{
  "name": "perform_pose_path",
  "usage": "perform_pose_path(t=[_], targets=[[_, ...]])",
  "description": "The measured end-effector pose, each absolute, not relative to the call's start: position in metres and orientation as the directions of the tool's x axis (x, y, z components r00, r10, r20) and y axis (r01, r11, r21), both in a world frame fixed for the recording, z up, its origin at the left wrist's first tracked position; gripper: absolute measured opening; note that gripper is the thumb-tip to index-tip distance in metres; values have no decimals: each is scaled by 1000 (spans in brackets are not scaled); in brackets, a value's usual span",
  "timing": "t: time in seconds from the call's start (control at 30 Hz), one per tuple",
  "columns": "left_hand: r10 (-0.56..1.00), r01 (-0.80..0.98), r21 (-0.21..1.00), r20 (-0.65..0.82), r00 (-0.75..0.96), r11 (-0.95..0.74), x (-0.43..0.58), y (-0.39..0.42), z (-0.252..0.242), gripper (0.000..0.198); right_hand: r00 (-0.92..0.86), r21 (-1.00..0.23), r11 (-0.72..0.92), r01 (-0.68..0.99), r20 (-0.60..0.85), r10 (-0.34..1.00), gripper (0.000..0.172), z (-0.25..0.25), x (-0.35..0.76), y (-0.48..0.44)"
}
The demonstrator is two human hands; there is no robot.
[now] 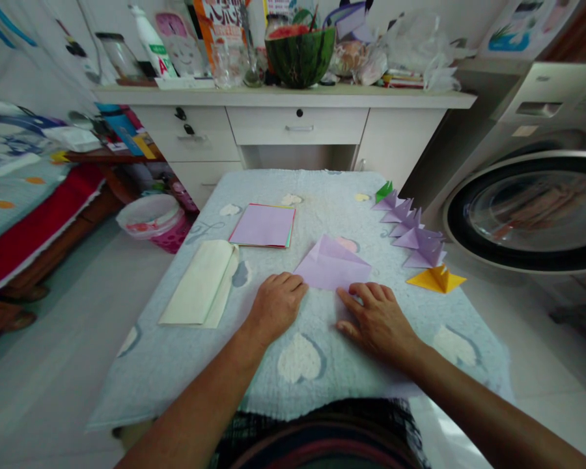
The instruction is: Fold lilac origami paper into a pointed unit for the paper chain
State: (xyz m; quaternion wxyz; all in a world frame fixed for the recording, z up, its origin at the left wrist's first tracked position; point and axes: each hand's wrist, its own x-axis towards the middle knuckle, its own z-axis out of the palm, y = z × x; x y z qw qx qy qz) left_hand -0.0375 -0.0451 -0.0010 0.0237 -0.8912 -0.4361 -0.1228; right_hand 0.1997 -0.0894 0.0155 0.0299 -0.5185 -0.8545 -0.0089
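A partly folded sheet of light purple origami paper (331, 266) lies in front of me on the cloth-covered table. At its left corner, my left hand (279, 301) has its fingers curled together and pinches the paper's edge. My right hand (377, 316) rests by the lower right edge, fingers apart and fingertips touching the paper. Farther back on the left is a stack of square coloured paper (264, 225) with a purple sheet on top. Along the right side runs a row of folded purple paper pieces (413, 229), between a green folded piece (384, 191) and an orange one (438, 279).
A folded pale cloth or paper (198, 283) lies on the table's left. Behind stands a white cabinet (297, 124) bearing a cut watermelon (300, 58), jars and bags. A washing machine (542, 163) is at the right, a pink bin (159, 221) at the left.
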Motion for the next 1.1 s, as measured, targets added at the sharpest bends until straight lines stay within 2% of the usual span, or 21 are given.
perform_pose_path(t=[0.37,0.5,0.6,0.7,0.8,0.9,1.0,1.1], targets=[[819,856,-69,261,512,-513,-38,-48,-1,16,-422,-1,425,905,111,900,53,9,242,-112],[842,888,-87,285,457,-452,-40,-46,-2,16,-396,-107,411,905,138,908,34,15,243,-107],[849,906,-65,328,415,-418,-41,-44,-3,17,-297,-208,332,920,184,937,19,19,236,-94],[830,897,58,410,378,-437,-41,-42,-5,19,-156,-219,211,953,242,958,22,16,222,-76],[805,825,257,486,340,-503,-41,-40,-6,33,-106,-261,157,953,196,975,23,8,208,-62],[803,735,396,492,337,-551,-39,-42,-7,42,-84,-357,148,922,187,979,11,1,199,-56],[814,673,474,445,373,-568,-32,-45,-6,55,-133,-457,251,853,274,952,8,1,194,-59],[805,613,524,428,412,-592,-26,-47,-4,63,-220,-474,426,771,430,876,11,5,189,-67]])
